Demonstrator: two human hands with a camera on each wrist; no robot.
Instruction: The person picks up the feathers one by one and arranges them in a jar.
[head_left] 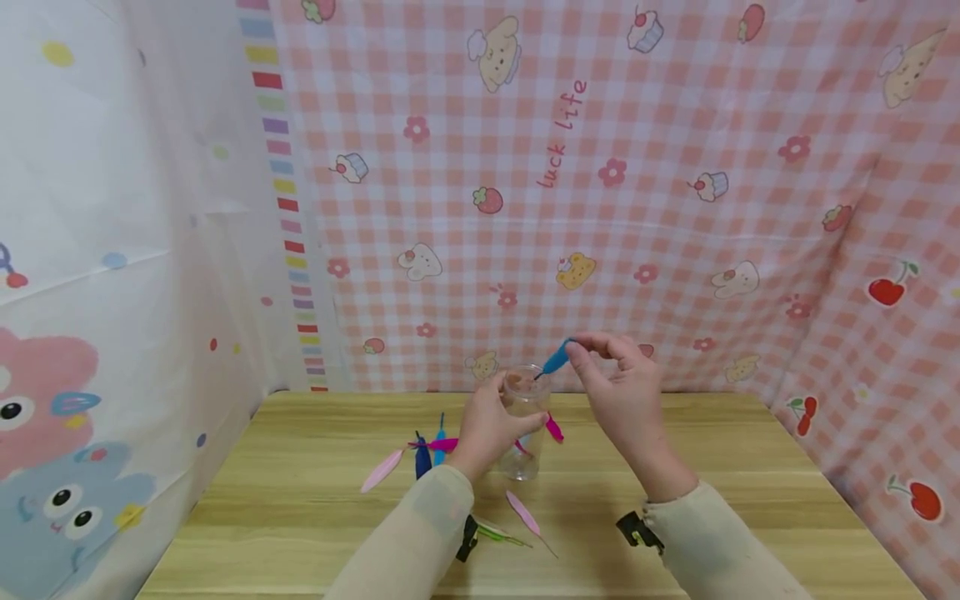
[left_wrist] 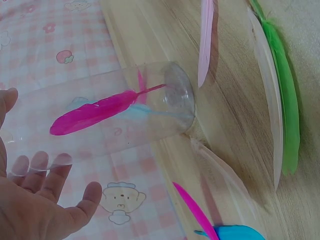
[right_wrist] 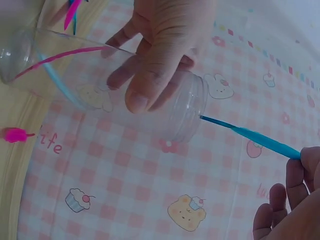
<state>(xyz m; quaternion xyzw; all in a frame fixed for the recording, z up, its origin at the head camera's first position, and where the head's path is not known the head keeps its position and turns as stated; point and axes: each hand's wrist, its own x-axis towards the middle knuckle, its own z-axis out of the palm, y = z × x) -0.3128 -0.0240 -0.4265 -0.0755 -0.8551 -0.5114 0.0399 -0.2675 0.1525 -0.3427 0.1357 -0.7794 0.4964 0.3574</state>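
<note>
While LH (head_left: 486, 423) grips jar (head_left: 529, 402), RH (head_left: 628, 392) pinches blue feather (head_left: 557, 359) nr rim (right_wrist: 204, 99).

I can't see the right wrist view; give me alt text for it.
The right hand pinches a blue feather, its quill tip at the mouth of a clear jar that the left hand grips. A magenta feather and a light blue feather are inside the jar; a pink feather lies outside on the wooden table.

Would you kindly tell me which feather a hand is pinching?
The blue feather in the right hand, at the jar's mouth; the others are on the table or inside the jar.
</note>
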